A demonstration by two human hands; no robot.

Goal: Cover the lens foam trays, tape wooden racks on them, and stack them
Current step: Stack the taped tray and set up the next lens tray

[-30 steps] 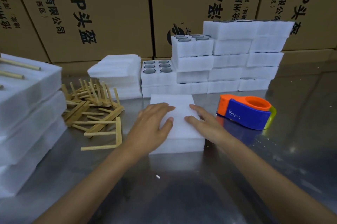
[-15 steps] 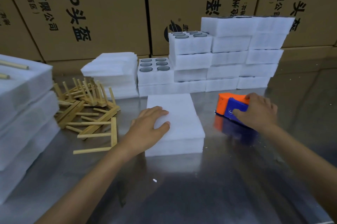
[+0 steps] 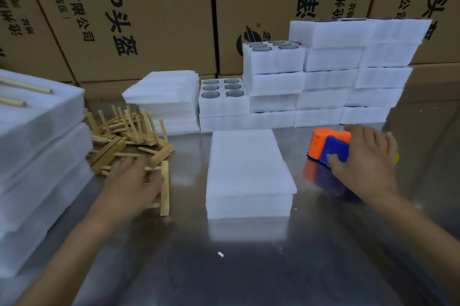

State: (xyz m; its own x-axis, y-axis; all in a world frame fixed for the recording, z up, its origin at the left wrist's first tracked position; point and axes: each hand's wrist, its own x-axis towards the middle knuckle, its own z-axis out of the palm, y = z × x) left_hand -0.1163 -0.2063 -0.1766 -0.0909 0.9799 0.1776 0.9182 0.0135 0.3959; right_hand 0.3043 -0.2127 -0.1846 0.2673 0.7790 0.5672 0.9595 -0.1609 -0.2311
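Observation:
A covered white foam tray lies in the middle of the steel table, with neither hand on it. My left hand is blurred. Its fingers stretch over the pegs of a wooden rack that lies to the left of the tray. My right hand grips the orange and blue tape dispenser to the right of the tray, thumb on its blue side. A heap of more wooden racks lies behind my left hand.
Foam trays holding lenses and taller stacks of trays stand at the back. A pile of foam cover sheets sits to their left. Finished trays with racks on top are stacked at far left. Cardboard boxes wall off the back.
My left hand left the covered tray and moved left onto the wooden rack. My right hand went from the tray to the tape dispenser and took hold of it.

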